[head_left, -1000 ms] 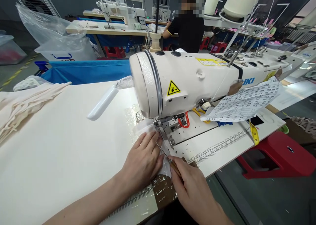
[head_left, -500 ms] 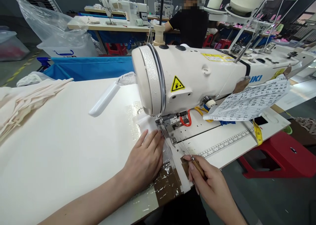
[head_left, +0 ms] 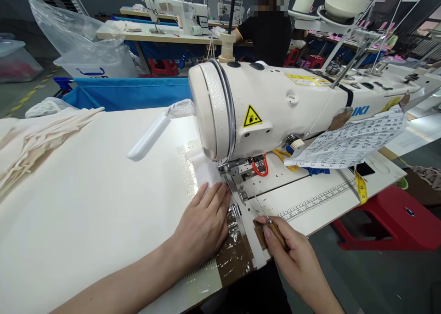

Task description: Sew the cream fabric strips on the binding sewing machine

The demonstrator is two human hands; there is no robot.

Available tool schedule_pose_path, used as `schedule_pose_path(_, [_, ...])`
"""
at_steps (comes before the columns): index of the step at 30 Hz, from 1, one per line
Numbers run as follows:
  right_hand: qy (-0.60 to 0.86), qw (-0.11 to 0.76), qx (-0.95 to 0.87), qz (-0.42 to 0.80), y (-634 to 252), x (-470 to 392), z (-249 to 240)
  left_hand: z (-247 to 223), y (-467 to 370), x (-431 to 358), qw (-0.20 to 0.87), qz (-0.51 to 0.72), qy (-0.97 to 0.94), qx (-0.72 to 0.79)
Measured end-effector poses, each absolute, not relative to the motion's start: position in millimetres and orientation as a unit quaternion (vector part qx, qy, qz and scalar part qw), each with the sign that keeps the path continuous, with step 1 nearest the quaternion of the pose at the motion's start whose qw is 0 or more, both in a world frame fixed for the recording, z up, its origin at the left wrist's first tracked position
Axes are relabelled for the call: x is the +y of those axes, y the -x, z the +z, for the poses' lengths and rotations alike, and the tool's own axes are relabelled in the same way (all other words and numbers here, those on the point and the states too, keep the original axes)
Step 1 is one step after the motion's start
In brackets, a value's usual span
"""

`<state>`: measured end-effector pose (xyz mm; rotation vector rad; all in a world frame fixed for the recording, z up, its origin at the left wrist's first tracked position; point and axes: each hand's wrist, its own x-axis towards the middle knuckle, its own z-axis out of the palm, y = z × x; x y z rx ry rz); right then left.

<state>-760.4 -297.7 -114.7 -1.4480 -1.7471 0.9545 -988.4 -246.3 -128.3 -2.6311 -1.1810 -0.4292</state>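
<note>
A white sewing machine [head_left: 268, 107] stretches across the view, its needle area above a small white fabric piece [head_left: 206, 171]. My left hand [head_left: 205, 217] lies palm down just in front of the needle, fingers stretched out and close together on the fabric's near end. Between thumb and fingers, my right hand [head_left: 292, 252] grips an awl [head_left: 275, 233] by its wooden handle; the thin metal tip points up and left toward the machine's plate. Brown tape [head_left: 234, 259] covers the table edge between the hands.
Cream fabric [head_left: 41, 144] is piled at the left. A white roll [head_left: 149, 137] lies behind my left hand. Red-handled [head_left: 261, 166] and yellow tools sit under the machine arm, beside a written sheet [head_left: 347, 139]. A red stool [head_left: 392, 220] stands right. A person [head_left: 272, 29] sits beyond.
The whole view has shifted slightly. More of the white fabric shows flat beyond my left fingertips. My right hand keeps the awl in nearly the same place.
</note>
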Motion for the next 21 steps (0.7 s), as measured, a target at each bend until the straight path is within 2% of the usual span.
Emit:
schedule_pose_path(11, [0.564,0.368,-0.666,0.32,760.8,-305.1,-121.9,-130.4,988.4,-244.5,0.113,-0.138,0.894,-0.411])
schedule_pose_path(16, [0.475,0.403,-0.73,0.281,771.7,-299.4,-118.4,-131.8,990.0,-238.8,0.114,-0.15,0.889,-0.417])
schedule_pose_path(21, [0.396,0.389,-0.805,0.21,793.7,-286.1,-115.8,-129.2,991.6,-230.0,0.079,-0.162,0.884,-0.432])
